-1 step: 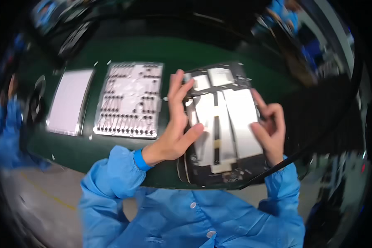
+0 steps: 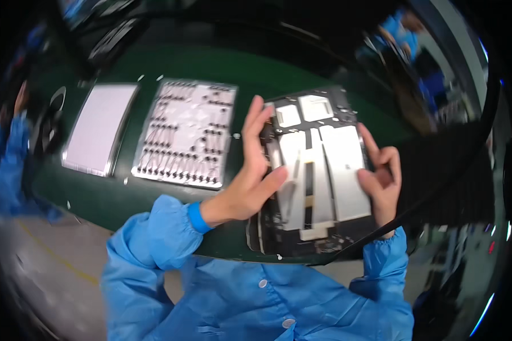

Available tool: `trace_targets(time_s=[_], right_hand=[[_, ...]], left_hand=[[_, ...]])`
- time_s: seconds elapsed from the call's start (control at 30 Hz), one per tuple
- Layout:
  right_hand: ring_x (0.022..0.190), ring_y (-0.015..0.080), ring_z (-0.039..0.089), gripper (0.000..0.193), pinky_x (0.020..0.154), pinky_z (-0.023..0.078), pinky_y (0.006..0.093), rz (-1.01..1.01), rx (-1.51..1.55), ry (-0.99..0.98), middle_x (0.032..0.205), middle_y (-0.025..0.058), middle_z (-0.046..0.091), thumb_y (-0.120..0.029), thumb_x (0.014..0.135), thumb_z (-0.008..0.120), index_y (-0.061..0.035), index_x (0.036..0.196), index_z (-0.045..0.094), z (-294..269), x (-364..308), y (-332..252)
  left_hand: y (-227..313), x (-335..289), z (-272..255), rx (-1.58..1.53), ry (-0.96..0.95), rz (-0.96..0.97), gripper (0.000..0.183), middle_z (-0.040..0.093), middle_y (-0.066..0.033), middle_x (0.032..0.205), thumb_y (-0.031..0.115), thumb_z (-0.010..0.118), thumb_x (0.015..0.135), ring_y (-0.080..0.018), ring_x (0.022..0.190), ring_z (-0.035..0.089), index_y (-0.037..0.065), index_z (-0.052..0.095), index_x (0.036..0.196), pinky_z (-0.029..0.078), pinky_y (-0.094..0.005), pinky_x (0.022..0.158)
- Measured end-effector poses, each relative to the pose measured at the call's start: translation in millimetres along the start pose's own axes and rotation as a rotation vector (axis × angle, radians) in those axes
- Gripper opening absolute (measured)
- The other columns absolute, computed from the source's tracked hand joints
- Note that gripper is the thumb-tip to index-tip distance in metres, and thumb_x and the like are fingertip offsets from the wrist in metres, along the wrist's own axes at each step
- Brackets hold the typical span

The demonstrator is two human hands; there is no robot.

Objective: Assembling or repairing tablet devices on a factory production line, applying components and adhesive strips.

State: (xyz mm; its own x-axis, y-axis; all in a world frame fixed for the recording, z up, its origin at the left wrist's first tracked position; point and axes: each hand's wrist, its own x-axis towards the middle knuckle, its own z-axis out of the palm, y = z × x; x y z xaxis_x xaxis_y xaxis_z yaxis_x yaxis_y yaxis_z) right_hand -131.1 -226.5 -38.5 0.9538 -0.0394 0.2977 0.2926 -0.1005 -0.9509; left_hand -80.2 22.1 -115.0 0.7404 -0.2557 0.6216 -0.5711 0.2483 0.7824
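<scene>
A black, flat tablet-like housing [image 2: 347,230] with silver-white panels and a narrow dark strip between them is in front of me, slightly tilted. My left hand [image 2: 250,176] grips its left edge, fingers along the side and thumb over the face. On the opposite edge my right hand [image 2: 384,179] has hold of it, with the thumb on the front and other fingers bent at the side. Another edge shows beneath the housing at its lower left; what it belongs to is hidden. Left of my left hand lies a pale tray [image 2: 182,128] with rows of small black parts.
A white rectangular panel [image 2: 99,128] with a clear rim lies farther left on the green table [image 2: 165,59]. A dark cable [image 2: 438,190] curves across the right side, near my right wrist. Co-workers' blue sleeves [image 2: 8,159] show at the left and at the back right.
The view has shifted a little, so the tray and the housing appear farther right. Both hands keep the same hold on the housing.
</scene>
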Motion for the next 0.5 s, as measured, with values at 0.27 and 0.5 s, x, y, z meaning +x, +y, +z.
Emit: trace_targets(time_s=[0.27,0.5], right_hand=[[0.081,0.0166,0.067,0.016,0.073,0.057,0.028,0.155,0.084,-0.115,0.091,0.0047,0.065,-0.019,0.09,0.072,-0.0072,0.098,0.066,30,248,94],[0.086,0.0211,0.065,0.026,0.086,0.052,0.032,-0.133,-0.264,0.085,0.104,0.0092,0.068,-0.02,0.095,0.065,-0.0041,0.116,0.064,-6,374,244]], left_hand=[[-7,-21,9,-0.007,0.344,-0.053,0.05,0.02,-0.0243,0.155,0.007,0.057,0.093,-0.04,0.146,0.022,0.003,0.037,0.139,0.019,-0.0449,0.12],[-17,-13,19,-0.008,0.115,-0.086,0.03,0.036,-0.0196,0.142,0.001,0.056,0.089,-0.0401,0.136,0.034,0.007,0.053,0.118,0.024,-0.0488,0.116]])
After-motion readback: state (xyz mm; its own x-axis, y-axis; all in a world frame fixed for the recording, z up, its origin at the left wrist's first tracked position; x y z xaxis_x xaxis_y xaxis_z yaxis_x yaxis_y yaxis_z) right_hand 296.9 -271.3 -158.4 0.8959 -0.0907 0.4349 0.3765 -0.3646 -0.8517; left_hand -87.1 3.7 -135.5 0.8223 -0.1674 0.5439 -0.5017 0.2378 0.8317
